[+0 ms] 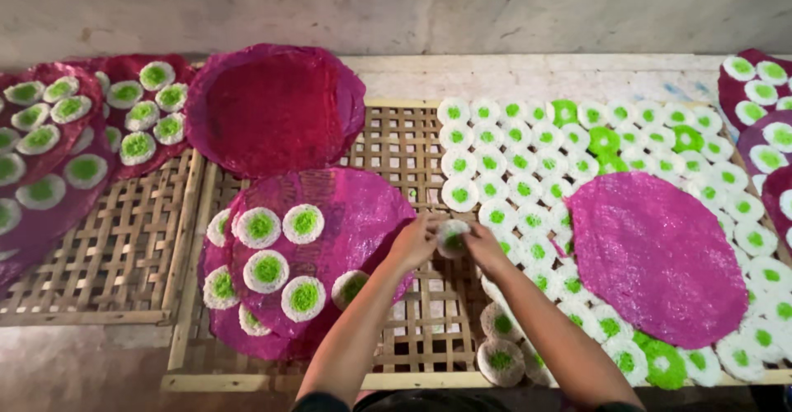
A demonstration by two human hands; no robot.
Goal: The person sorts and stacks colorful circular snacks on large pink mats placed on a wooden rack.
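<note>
At the far left of the frame, a woven bamboo rack (124, 247) carries overlapping magenta sheets (49, 156) dotted with white discs with green centres (136, 145), more than a dozen, some cut off by the frame edge. Right of it, the larger bamboo tray (396, 148) holds a bare magenta sheet (272, 107) at its upper left corner and, below, a stacked magenta sheet (363, 214) bearing about eight discs (304, 223), its right half unfilled. Open lattice runs down the tray's middle, the only clear room between the sheets. There, in the centre, the left hand (415, 243) and right hand (487, 249) meet, fingertips of both pinching one white-and-green disc (452, 237) held above the lattice, just off the stacked sheet's right edge. The tray's right half is packed with dozens of small discs (511, 164) in touching rows, a few fully green rings (604, 141) among them, and one round magenta sheet (656, 255) lying over them. More discs on magenta sheets (763, 123) cross the right edge.
</note>
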